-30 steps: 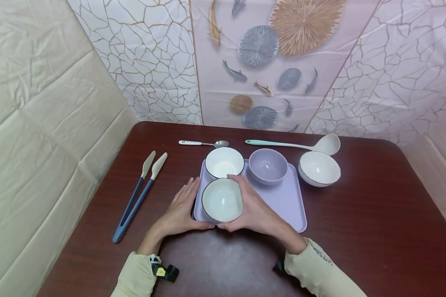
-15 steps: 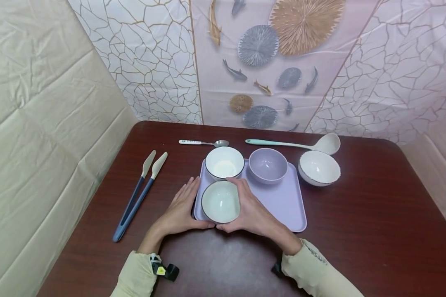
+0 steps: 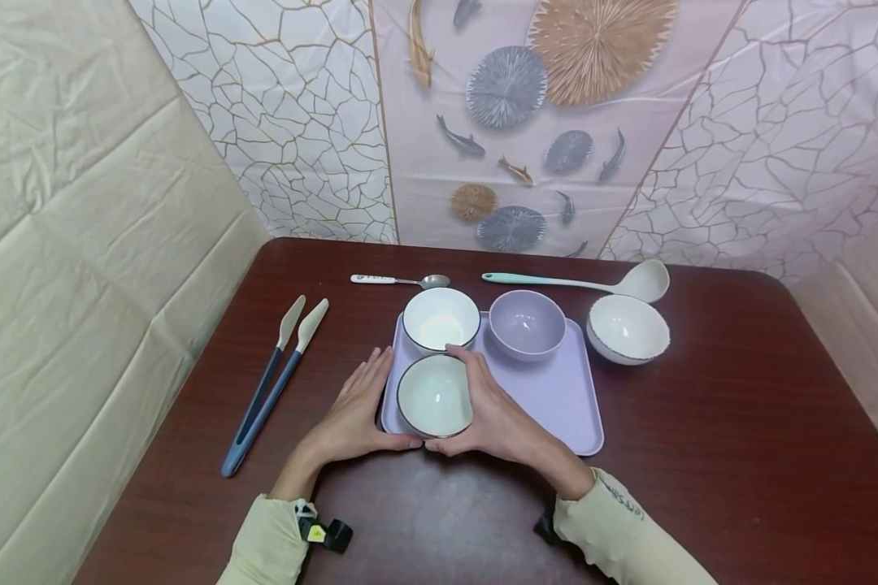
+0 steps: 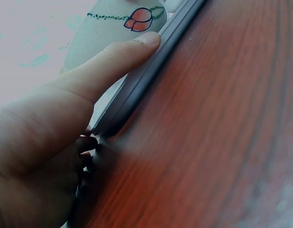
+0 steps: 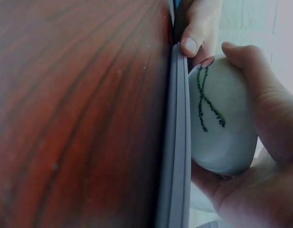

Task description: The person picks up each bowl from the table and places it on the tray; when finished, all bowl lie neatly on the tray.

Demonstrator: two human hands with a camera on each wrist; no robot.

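Note:
A white bowl [image 3: 434,396] with a dark rim is at the front left of the lilac tray [image 3: 556,402]. My right hand [image 3: 496,413] grips it from the right, its fingers and thumb curved round the wall. Red and green painted marks show on the bowl's side [image 5: 222,123] in the right wrist view. My left hand [image 3: 347,414] rests at the tray's front left corner. Its straight fingers lie along the left edge, while the thumb [image 4: 132,50] lies along the front rim. Behind the held bowl are another white bowl [image 3: 441,318] and a lilac bowl [image 3: 528,325].
A scallop-edged white bowl [image 3: 628,329] stands right of the tray. A ladle [image 3: 640,283] with a mint handle and a small spoon [image 3: 433,282] lie behind. Blue-handled tongs [image 3: 267,398] lie to the left on the dark red table [image 3: 732,422].
Half a second ago the held bowl and right hand had shifted slightly toward me and to the left. Since then they have barely moved. The left hand stays at the tray corner.

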